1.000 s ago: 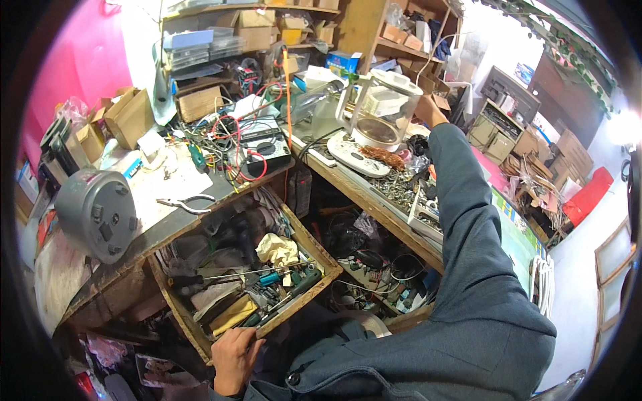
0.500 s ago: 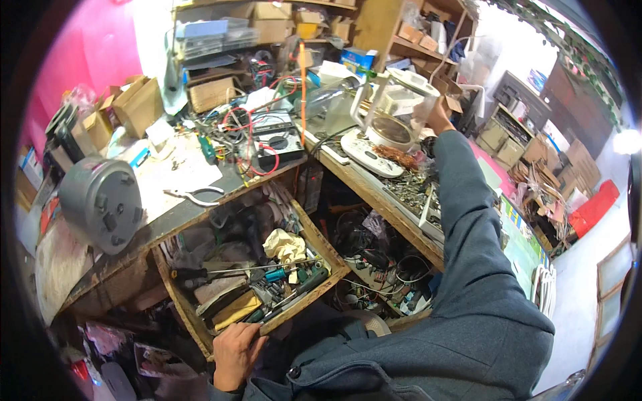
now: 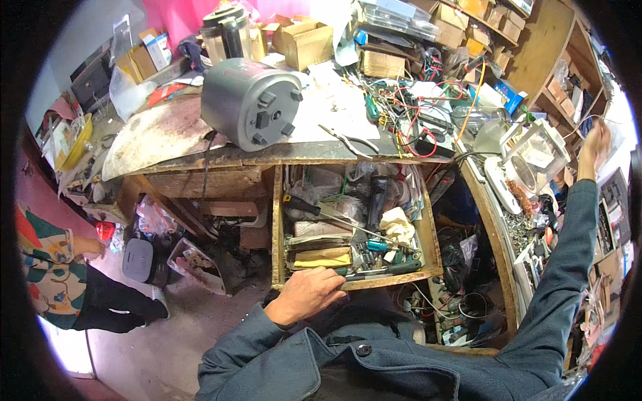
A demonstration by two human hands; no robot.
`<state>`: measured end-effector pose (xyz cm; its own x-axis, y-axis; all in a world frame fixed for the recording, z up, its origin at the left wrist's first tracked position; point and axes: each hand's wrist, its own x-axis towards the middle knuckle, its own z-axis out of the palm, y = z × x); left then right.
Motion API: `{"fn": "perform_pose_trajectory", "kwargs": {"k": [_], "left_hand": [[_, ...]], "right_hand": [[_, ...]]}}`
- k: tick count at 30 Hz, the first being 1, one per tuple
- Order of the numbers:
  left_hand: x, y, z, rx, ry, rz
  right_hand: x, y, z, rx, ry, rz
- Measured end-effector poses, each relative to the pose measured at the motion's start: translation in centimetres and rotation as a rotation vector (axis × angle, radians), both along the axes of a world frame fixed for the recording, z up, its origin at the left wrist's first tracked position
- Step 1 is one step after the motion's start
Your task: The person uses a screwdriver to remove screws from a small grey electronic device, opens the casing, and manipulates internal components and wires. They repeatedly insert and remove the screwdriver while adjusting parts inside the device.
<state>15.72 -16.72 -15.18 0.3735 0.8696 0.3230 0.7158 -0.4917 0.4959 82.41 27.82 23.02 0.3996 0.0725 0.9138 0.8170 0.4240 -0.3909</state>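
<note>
My left hand [image 3: 306, 294] lies over the front edge of a pulled-out wooden drawer [image 3: 433, 250], its fingers curled onto the wood. Inside the drawer are a long screwdriver [image 3: 302, 204] with a black and yellow handle, a crumpled cream cloth or paper [image 3: 397, 226], a yellow flat piece [image 3: 322, 258] and several tools. Far to the right, my right hand [image 3: 594, 148] is raised beside a clear jug with a white frame [image 3: 535, 148]. Its fingers look bent but are blurred, and whether they hold anything is unclear. A thin pale cable runs near them.
On the bench stands a dark grey appliance housing [image 3: 251, 103], base facing me. Pliers [image 3: 349, 142] lie near the edge, beside a multimeter with red leads [image 3: 426, 140]. Cardboard boxes [image 3: 304, 44] stand behind. At left, another person [image 3: 67, 281] stands near a grey bin [image 3: 138, 259].
The view has swung left, so the bench and drawer appear farther right and another person has come into sight. My left hand stays on the drawer edge; my right arm remains stretched out.
</note>
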Motion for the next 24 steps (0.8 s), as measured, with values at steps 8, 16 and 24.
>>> {"fn": "perform_pose_trajectory", "kwargs": {"k": [8, 16, 24], "left_hand": [[0.2, -0.7, -0.7, 0.053, 0.003, 0.100], [0.3, -1.0, -0.9, 0.015, -0.068, 0.128], [-0.3, -1.4, -0.7, 0.017, -0.284, 0.180]], "right_hand": [[-31.7, -9.2, -3.0, -0.107, -0.297, 0.558], [-48.3, -19.9, -25.1, -0.819, -0.660, 1.274], [-52.6, -22.9, -37.0, -0.858, -0.858, 1.055]]}}
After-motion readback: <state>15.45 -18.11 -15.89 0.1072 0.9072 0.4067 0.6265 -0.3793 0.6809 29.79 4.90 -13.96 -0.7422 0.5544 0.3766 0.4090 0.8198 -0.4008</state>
